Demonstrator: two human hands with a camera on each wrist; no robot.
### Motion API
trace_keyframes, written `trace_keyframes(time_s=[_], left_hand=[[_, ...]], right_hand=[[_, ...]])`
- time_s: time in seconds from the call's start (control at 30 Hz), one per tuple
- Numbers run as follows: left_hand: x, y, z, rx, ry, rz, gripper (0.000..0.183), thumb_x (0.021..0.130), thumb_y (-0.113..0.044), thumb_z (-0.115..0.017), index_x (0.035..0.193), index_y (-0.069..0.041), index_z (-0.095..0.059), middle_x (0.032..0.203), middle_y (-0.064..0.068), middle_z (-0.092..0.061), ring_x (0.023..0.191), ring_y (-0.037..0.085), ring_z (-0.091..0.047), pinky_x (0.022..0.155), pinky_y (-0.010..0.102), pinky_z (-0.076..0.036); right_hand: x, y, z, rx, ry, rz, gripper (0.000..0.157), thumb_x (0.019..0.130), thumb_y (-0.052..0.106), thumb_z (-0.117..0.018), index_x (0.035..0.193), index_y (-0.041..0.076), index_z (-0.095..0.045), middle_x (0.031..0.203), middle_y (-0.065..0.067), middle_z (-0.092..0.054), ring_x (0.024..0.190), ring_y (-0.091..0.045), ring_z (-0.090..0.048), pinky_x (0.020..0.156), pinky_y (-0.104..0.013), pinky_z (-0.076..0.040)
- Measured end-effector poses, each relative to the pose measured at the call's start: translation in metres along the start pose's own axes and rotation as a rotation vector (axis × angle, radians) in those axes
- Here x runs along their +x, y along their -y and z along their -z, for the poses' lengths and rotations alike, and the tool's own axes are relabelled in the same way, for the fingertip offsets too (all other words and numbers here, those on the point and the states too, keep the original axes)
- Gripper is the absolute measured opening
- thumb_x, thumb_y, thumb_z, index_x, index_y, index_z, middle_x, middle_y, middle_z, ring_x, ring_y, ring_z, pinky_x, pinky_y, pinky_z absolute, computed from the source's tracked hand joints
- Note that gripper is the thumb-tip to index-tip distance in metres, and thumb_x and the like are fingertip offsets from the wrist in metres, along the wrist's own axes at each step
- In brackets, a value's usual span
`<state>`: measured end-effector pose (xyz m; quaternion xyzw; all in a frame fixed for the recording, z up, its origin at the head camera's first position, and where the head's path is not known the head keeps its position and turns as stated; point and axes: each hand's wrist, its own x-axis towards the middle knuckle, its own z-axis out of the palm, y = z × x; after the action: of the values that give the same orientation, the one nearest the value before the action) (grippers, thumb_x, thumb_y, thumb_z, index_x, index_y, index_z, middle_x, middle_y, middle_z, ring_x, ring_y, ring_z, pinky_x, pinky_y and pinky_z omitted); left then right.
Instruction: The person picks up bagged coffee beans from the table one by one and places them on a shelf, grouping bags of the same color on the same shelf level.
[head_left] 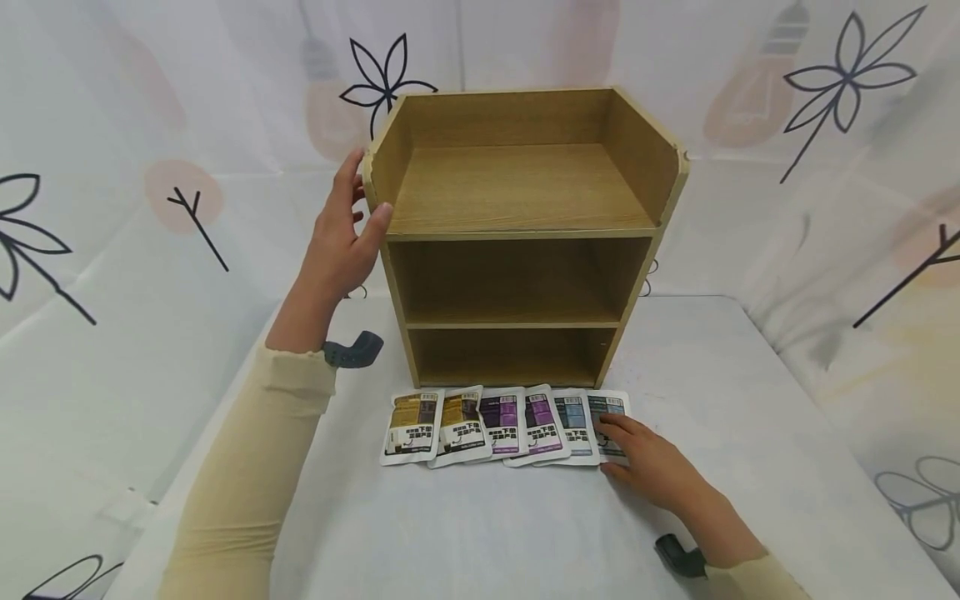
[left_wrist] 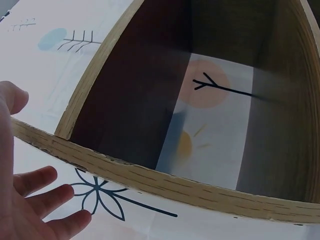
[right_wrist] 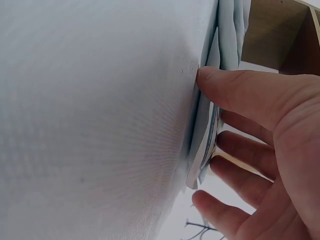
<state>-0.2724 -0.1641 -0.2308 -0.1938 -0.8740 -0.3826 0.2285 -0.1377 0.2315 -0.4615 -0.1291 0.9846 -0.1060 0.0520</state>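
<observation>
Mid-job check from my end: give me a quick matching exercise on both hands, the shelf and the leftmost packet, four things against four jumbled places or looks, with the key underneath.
Things
1. Left hand
2. Right hand
3. Wooden shelf
4. Leftmost packet

Places or looks
A. At the rightmost packet
B. Gold-brown label on a white pouch
C. By the upper left side of the unit
D. Standing behind the row of packets

Pairs: 1-C, 2-A, 3-D, 4-B
</observation>
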Motion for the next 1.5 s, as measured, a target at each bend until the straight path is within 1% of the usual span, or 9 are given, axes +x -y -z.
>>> trace_keyframes(time_s=[0.2, 0.4, 0.5, 0.7, 0.87, 1.0, 1.17, 1.27, 1.5], left_hand=[[0.004, -0.002, 0.001, -0.005, -0.007, -0.019, 0.064, 0.096, -0.041, -0.042, 0.152, -0.044, -0.011, 0.153, 0.001, -0.034, 0.140, 0.018, -0.036, 0.113, 0.045, -0.033], [0.006, -0.004, 0.001, 0.003, 0.002, -0.011, 0.062, 0.097, -0.036, -0.041, 0.152, -0.044, -0.013, 0.155, -0.004, -0.030, 0.140, 0.017, -0.036, 0.113, 0.046, -0.035], [0.007, -0.005, 0.000, 0.002, 0.005, -0.006, 0.062, 0.098, -0.033, -0.041, 0.152, -0.044, -0.013, 0.155, -0.005, -0.030, 0.140, 0.016, -0.037, 0.112, 0.045, -0.036], [0.008, -0.006, -0.001, -0.005, 0.016, 0.021, 0.063, 0.098, -0.029, -0.043, 0.149, -0.047, -0.012, 0.153, 0.000, -0.033, 0.137, 0.021, -0.042, 0.110, 0.044, -0.039], [0.009, -0.008, -0.003, -0.014, 0.022, 0.045, 0.062, 0.098, -0.027, -0.044, 0.147, -0.048, -0.014, 0.153, 0.000, -0.033, 0.136, 0.024, -0.043, 0.110, 0.045, -0.039], [0.010, -0.009, -0.004, -0.029, 0.020, 0.052, 0.061, 0.098, -0.025, -0.043, 0.147, -0.047, -0.015, 0.153, 0.000, -0.032, 0.138, 0.023, -0.042, 0.109, 0.044, -0.040], [0.010, -0.009, -0.005, -0.029, 0.027, 0.070, 0.060, 0.098, -0.026, -0.042, 0.146, -0.050, -0.013, 0.154, -0.003, -0.030, 0.139, 0.021, -0.041, 0.108, 0.044, -0.041], [0.010, -0.008, -0.006, -0.034, 0.022, 0.071, 0.060, 0.098, -0.026, -0.042, 0.145, -0.051, -0.014, 0.153, -0.002, -0.031, 0.137, 0.021, -0.042, 0.107, 0.044, -0.041], [0.010, -0.008, -0.006, -0.041, 0.013, 0.065, 0.059, 0.097, -0.026, -0.041, 0.145, -0.050, -0.015, 0.152, -0.001, -0.033, 0.136, 0.021, -0.044, 0.107, 0.043, -0.042]], right_hand=[[0.000, 0.001, 0.003, -0.032, -0.012, 0.028, 0.056, 0.079, 0.029, -0.078, 0.128, 0.008, -0.060, 0.138, -0.016, -0.053, 0.125, -0.039, -0.052, 0.098, -0.054, -0.047], [-0.001, 0.002, 0.004, -0.059, -0.028, 0.046, 0.049, 0.078, 0.028, -0.078, 0.121, 0.009, -0.064, 0.131, -0.013, -0.058, 0.120, -0.036, -0.057, 0.096, -0.052, -0.049], [-0.001, 0.002, 0.004, -0.075, -0.040, 0.054, 0.045, 0.077, 0.027, -0.079, 0.118, 0.010, -0.067, 0.129, -0.011, -0.061, 0.117, -0.034, -0.059, 0.093, -0.051, -0.051], [-0.001, 0.003, 0.004, -0.132, -0.076, 0.087, 0.039, 0.076, 0.022, -0.079, 0.112, 0.009, -0.071, 0.122, -0.009, -0.066, 0.111, -0.032, -0.063, 0.085, -0.048, -0.055], [-0.002, 0.001, 0.005, -0.164, -0.096, 0.116, 0.034, 0.076, 0.018, -0.078, 0.108, 0.010, -0.073, 0.121, -0.008, -0.067, 0.111, -0.031, -0.063, 0.083, -0.047, -0.055], [-0.003, -0.001, 0.005, -0.174, -0.125, 0.149, 0.029, 0.076, 0.014, -0.077, 0.104, 0.011, -0.075, 0.118, -0.008, -0.068, 0.110, -0.030, -0.064, 0.081, -0.045, -0.056], [-0.009, -0.002, 0.009, -0.166, -0.143, 0.169, 0.025, 0.075, 0.011, -0.076, 0.100, 0.012, -0.075, 0.113, -0.006, -0.069, 0.106, -0.029, -0.065, 0.082, -0.045, -0.056], [-0.012, -0.003, 0.010, -0.167, -0.186, 0.197, 0.022, 0.075, 0.009, -0.076, 0.096, 0.014, -0.076, 0.108, -0.004, -0.070, 0.103, -0.027, -0.066, 0.083, -0.044, -0.056], [-0.014, -0.010, 0.009, -0.180, -0.376, 0.328, 0.020, 0.069, 0.005, -0.077, 0.087, 0.014, -0.075, 0.095, 0.000, -0.070, 0.090, -0.021, -0.068, 0.076, -0.039, -0.057]])
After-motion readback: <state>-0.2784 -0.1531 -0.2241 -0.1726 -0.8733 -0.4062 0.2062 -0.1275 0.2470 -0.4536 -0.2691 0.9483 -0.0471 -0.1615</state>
